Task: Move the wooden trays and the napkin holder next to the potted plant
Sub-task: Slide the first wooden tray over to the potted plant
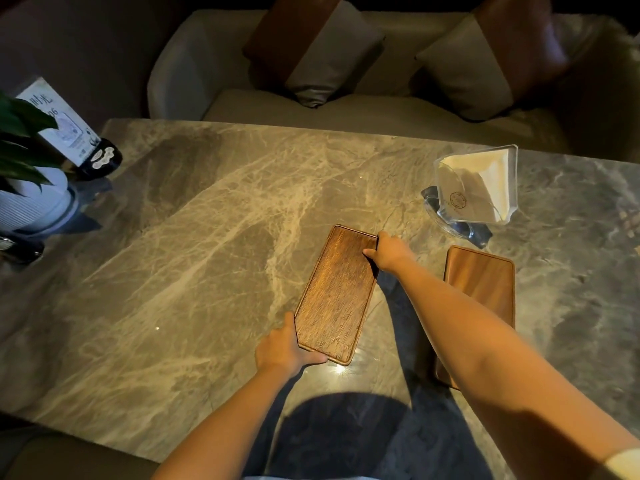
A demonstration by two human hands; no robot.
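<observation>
A dark wooden tray (334,296) lies at the middle of the marble table (207,216), turned at a slant. My left hand (285,348) grips its near left corner and my right hand (388,251) grips its far right corner. A second, lighter wooden tray (481,278) lies to the right, partly hidden under my right forearm. Behind it stands a clear napkin holder (476,188) with white napkins. The potted plant (27,181), green leaves in a pale ribbed pot, stands at the table's far left edge.
A table sign on a dark base (74,133) stands just behind the plant. A dark object (20,249) sits at the left edge in front of the pot. A sofa with cushions (318,53) runs along the far side.
</observation>
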